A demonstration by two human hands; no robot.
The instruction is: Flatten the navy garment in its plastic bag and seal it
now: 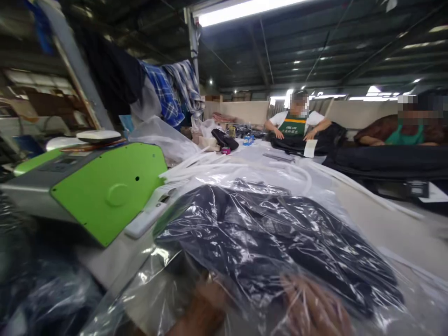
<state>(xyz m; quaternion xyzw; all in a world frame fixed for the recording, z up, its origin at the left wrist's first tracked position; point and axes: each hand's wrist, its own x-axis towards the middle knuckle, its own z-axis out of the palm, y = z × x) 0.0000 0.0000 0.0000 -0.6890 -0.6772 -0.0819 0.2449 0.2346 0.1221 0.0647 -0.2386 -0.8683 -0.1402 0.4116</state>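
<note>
Dark folded garment [266, 233] lay inside a clear plastic bag [350, 219] at centre of the tabletop [392, 224]. Both hands sat at 6 o'clock behind the film: left hand [206, 303] and right hand [315, 308], apart, pressed to the bag's near end; actual grip could not be told through the glare. Green machine [105, 191] stood at 9 o'clock, just beside the bag. Co-workers [297, 123] sat at 12 to 2 o'clock. Risk, judged: slick film could slip or snag on the machine's corner and tear.

No readable text, green apron [293, 127] lettering too blurred to make out
</note>
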